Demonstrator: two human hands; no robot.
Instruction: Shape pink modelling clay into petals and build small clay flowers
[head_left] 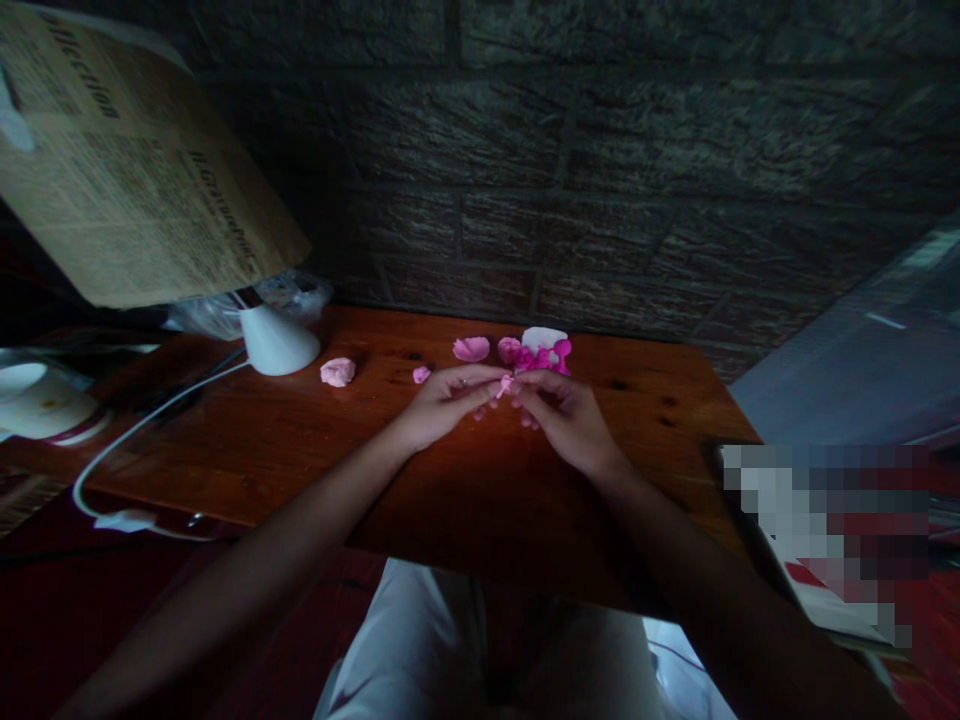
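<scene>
Between my two hands, above the wooden table, is a small pink piece of soft, clay-like material [506, 384]. My left hand [450, 402] pinches it from the left with thumb and forefinger. From the other side my right hand [564, 412] grips it with its fingertips. Just beyond the hands lie a flat pink piece [471, 348], a crumpled pink piece [509, 349] and bright magenta pieces [559, 354] beside a white piece [545, 338]. A small pink lump [421, 374] sits left of my left hand, and a larger pale pink lump [337, 372] lies farther left.
A lamp with a newspaper-print shade [165, 170] and white base [279, 340] stands at the left, its white cord [112, 455] hanging over the table edge. A white cup [45, 400] is at far left. Behind the table [285, 450] rises a dark brick-patterned wall [480, 150].
</scene>
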